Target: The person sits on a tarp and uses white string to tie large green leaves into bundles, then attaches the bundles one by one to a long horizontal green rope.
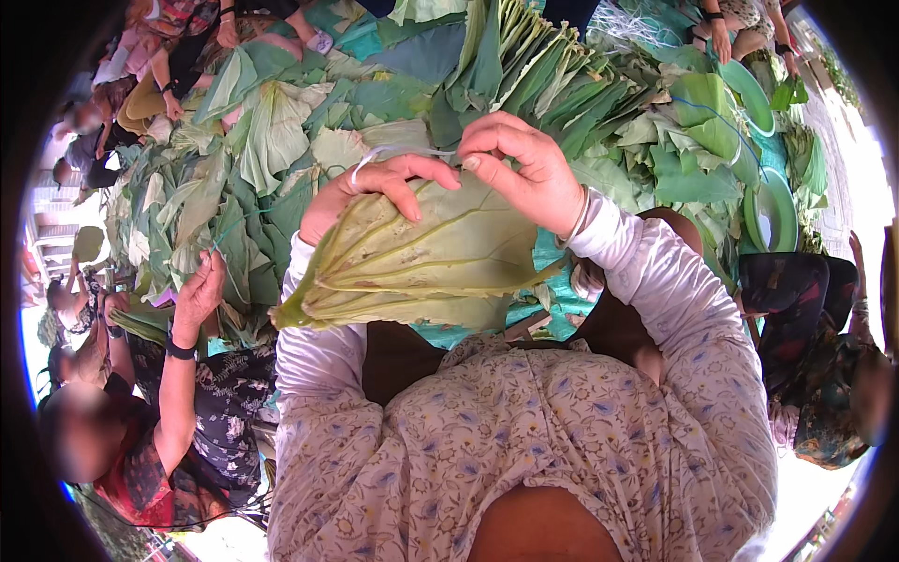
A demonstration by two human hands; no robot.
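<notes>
A large folded green leaf with raised yellowish veins (421, 260) spans the space before my chest, its thick stalk end pointing left. My left hand (390, 183) rests at the leaf's upper edge, fingers bent over it, with a pale plastic strip (404, 149) looped around the thumb side. The strip's far end is pinched between the thumb and fingers of my right hand (520, 165), just above the leaf's right part. Whether the left fingers grip the leaf cannot be told.
Heaped leaves (267, 140) cover the green sheet ahead, with a stacked leaf bundle (520, 63) at the top. Green basins (771, 211) stand at the right. A co-worker's raised hand (202, 288) holds a thin green string at the left. White strips (628, 24) lie at the back.
</notes>
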